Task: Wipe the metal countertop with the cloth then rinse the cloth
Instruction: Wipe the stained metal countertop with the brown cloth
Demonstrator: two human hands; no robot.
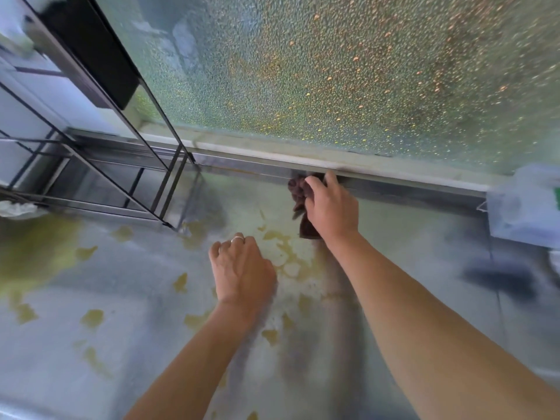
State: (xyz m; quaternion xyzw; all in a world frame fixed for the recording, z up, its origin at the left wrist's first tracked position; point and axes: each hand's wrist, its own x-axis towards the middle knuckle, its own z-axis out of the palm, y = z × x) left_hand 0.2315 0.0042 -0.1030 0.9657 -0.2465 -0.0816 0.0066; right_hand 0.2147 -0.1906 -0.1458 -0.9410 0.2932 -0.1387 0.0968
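Note:
The metal countertop fills the lower view and carries yellowish wet patches. My right hand grips a dark brown cloth at the counter's far edge, against the raised back lip under the window. Part of the cloth hangs below the hand. My left hand hovers over or rests on the counter's middle with its fingers curled under, a ring on one finger, and nothing visible in it.
A black wire rack stands at the back left of the counter. Textured glass rises behind the back lip. A pale plastic bag or container sits at the right edge, and a crumpled white bag lies at the far left.

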